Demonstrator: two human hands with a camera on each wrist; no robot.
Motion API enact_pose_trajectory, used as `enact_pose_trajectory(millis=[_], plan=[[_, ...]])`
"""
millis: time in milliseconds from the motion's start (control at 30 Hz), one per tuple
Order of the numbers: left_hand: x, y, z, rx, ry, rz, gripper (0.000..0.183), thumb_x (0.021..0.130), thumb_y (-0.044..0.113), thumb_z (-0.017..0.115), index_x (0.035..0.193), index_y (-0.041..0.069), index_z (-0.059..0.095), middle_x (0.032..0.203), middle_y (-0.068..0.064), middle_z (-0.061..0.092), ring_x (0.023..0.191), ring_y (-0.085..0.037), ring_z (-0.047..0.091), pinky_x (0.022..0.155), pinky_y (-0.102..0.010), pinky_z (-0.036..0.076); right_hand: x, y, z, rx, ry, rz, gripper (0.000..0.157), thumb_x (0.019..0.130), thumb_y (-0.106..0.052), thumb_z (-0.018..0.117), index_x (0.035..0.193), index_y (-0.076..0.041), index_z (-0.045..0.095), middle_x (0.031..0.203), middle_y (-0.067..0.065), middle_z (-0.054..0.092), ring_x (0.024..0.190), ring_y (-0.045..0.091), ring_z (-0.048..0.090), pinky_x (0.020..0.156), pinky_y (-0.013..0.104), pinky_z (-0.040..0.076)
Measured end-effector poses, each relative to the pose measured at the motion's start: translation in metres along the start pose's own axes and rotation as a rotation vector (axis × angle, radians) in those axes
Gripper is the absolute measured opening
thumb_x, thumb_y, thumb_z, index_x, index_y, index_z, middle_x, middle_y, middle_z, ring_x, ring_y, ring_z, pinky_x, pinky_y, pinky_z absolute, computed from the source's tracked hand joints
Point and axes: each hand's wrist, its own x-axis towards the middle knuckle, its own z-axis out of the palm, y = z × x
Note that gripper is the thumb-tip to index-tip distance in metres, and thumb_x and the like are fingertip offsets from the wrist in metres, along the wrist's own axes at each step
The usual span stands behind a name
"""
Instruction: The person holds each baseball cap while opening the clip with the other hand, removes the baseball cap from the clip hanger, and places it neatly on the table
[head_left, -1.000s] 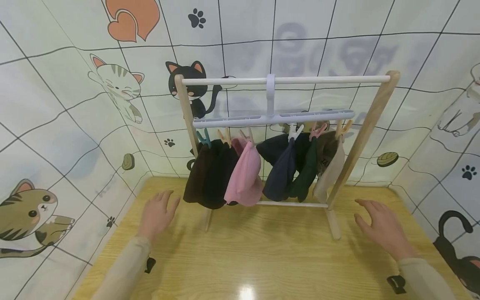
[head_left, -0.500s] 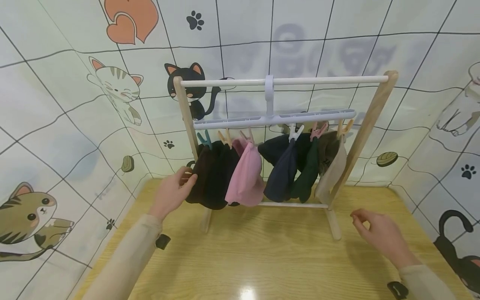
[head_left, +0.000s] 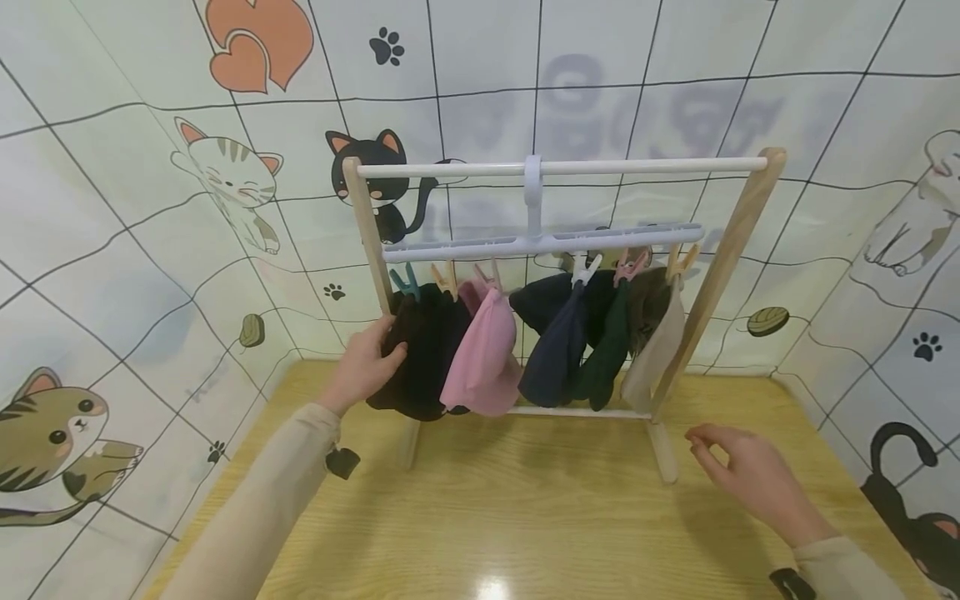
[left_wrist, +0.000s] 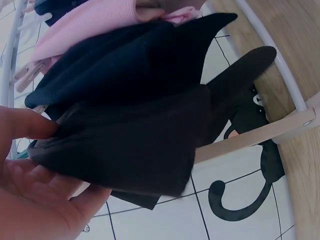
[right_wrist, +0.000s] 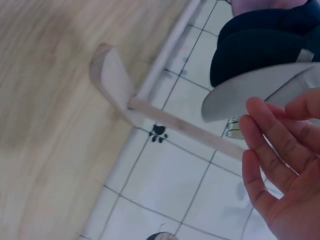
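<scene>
Background: white wall covering (head_left: 600, 108) on three sides, ruled with dark lines and printed with cartoon cats, paw prints and an orange heart. Surface: worktop (head_left: 525, 508), pale yellow wood grain, glossy, a bright reflection low in the head view.

Rack (head_left: 727, 254): one, upright on the worktop; wooden posts and feet, a white rail above and another below.

Hanger (head_left: 534, 242): one, pale lilac, hooked over the upper rail near its middle.

Clothespins and cloths, six of each, beneath the hanger bar, left to right in the head view:
1. Teal clothespin (head_left: 405, 283); dark brown cloth (head_left: 392, 393).
2. Light orange clothespin (head_left: 448, 285); black cloth (head_left: 431, 375).
3. Pink clothespin (head_left: 489, 278); pink cloth (head_left: 480, 358).
4. White clothespin (head_left: 582, 270); navy cloth (head_left: 555, 358).
5. Second pink clothespin (head_left: 630, 265); dark green cloth (head_left: 606, 358).
6. Yellow-orange clothespin (head_left: 681, 265); beige cloth (head_left: 662, 354).

Hands, two, in beige sleeves (head_left: 262, 500):
- Left hand (head_left: 363, 362): pinching the dark brown cloth, thumb on one face and fingers on the other, below the teal clothespin. That cloth hangs at the rack's left end, just beside the black cloth.
- Right hand (head_left: 750, 475): raised over the worktop, apart from the rack's right end; fingers loosely bent and close together, thumb near them. Nearest cloth: the beige one.
</scene>
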Motion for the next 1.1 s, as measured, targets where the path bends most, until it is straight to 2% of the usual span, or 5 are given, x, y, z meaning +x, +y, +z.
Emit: enact_pose_trajectory(millis=[267,567,833,933,1100], plan=[[-0.005,0.005,0.011,0.002,-0.056,0.019,0.020,0.089,0.001,0.059,0.107,-0.003,0.052,0.084,-0.015,0.063,0.063,-0.023,0.056,0.056,-0.034,0.046,0.015,-0.024,-0.011,0.008,0.080,-0.086,0.017,0.078,-0.001,0.073,0.095,-0.006,0.072,0.088,0.002,0.072,0.075,0.021,0.066,0.062,0.043,0.051],[-0.006,0.016,0.029,-0.030,-0.131,0.045,0.023,0.089,-0.001,0.058,0.110,-0.008,0.051,0.089,-0.018,0.064,0.071,-0.025,0.059,0.066,-0.039,0.051,0.042,-0.057,-0.022,0.055,0.126,-0.226,0.021,0.074,0.001,0.074,0.093,-0.008,0.073,0.088,0.000,0.071,0.076,0.018,0.065,0.063,0.040,0.052],[-0.010,0.028,0.033,0.025,-0.161,0.091,0.021,0.088,0.000,0.060,0.107,-0.006,0.052,0.082,-0.012,0.061,0.065,-0.021,0.055,0.065,-0.038,0.049,0.074,-0.081,-0.024,0.119,0.076,-0.371,0.006,0.089,-0.010,0.066,0.092,-0.008,0.071,0.080,-0.006,0.067,0.068,0.008,0.058,0.058,0.029,0.048],[-0.012,0.030,0.034,0.015,-0.178,0.109,0.023,0.089,0.000,0.060,0.110,-0.005,0.052,0.085,-0.012,0.062,0.067,-0.021,0.056,0.067,-0.038,0.049,0.089,-0.092,-0.027,0.118,0.045,-0.416,0.030,0.100,-0.030,0.052,0.092,-0.009,0.071,0.081,-0.007,0.066,0.068,0.006,0.056,0.058,0.028,0.047],[-0.017,0.033,0.035,0.016,-0.195,0.125,0.026,0.089,0.000,0.060,0.113,-0.006,0.052,0.086,-0.013,0.063,0.067,-0.018,0.057,0.068,-0.036,0.050,0.114,-0.119,-0.034,0.088,0.007,-0.475,0.010,0.089,-0.017,0.069,0.095,-0.009,0.072,0.085,-0.005,0.068,0.071,0.009,0.056,0.062,0.031,0.048]])
